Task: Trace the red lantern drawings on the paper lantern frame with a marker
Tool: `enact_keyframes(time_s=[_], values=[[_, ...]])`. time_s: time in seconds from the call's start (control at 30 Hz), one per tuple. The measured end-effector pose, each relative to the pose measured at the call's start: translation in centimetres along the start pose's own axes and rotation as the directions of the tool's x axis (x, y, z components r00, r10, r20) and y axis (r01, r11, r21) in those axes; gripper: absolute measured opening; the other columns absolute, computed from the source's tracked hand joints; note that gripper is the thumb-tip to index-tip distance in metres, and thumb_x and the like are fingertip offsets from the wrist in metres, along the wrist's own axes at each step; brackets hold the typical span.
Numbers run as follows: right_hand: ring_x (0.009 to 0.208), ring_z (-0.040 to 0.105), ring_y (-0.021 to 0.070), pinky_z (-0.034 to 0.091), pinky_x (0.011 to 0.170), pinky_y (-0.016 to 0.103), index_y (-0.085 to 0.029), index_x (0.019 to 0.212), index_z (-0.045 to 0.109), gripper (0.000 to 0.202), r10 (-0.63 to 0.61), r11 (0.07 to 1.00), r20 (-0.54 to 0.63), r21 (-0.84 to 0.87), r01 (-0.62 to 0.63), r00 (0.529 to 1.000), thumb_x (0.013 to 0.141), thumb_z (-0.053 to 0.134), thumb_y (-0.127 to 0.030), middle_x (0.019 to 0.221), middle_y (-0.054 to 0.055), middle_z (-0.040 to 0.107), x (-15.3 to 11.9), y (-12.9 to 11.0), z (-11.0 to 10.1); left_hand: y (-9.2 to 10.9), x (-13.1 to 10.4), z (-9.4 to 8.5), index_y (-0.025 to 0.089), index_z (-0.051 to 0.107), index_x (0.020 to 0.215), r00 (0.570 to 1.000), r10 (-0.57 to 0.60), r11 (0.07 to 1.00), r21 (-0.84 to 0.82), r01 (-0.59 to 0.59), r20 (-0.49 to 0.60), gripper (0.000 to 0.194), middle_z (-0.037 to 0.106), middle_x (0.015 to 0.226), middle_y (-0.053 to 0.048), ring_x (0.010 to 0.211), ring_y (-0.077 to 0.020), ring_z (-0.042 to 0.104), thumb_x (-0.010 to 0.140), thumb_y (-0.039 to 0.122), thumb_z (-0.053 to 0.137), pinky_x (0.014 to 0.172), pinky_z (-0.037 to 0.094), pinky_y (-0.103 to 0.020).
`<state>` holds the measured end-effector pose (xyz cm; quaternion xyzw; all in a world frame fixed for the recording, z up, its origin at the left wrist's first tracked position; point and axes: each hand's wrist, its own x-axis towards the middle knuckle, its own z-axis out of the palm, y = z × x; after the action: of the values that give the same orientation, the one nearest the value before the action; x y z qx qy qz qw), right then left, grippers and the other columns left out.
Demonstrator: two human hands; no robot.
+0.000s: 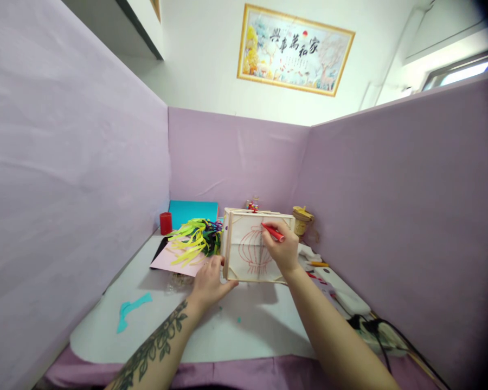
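A box-like wooden frame (236, 262) with white panels is held upright above the middle of the table. Its front panel carries a red line drawing of a lantern (255, 248) with a fringe below. My left hand (210, 280) grips the frame's lower left corner, thumb under the bottom edge. In my right hand (282, 246) is a red marker (274, 233), its tip at the top of the drawing. That hand covers the right part of the panel.
Yellow and green ribbon strips (193, 238) lie on a pink sheet (177, 259) at the left, near a red candle (166, 223) and blue board (193, 213). A turquoise scrap (133, 310) is front left. Cables (376, 327) and a yellow pencil (318, 264) lie right.
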<state>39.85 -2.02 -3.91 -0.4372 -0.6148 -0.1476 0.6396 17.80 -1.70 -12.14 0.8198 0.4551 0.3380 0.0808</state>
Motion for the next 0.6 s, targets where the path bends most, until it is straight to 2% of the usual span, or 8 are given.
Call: enact_keyframes(time_s=[0.6], values=[[0.075,0.065,0.0173,0.052,0.072,0.030,-0.021,0.086,0.066,0.014,-0.063,0.996,0.035,-0.057,0.065,0.997,0.076,0.058,-0.017,0.081,0.002,0.069,0.01,-0.27,-0.11,0.18,0.01,-0.23,0.020,0.047,0.102,1.000,-0.004,1.000,-0.006,0.004,0.005,0.045,0.062,0.104,-0.008,0.097,-0.0260,0.061,0.070,0.039,0.073,0.083,0.048,-0.039]])
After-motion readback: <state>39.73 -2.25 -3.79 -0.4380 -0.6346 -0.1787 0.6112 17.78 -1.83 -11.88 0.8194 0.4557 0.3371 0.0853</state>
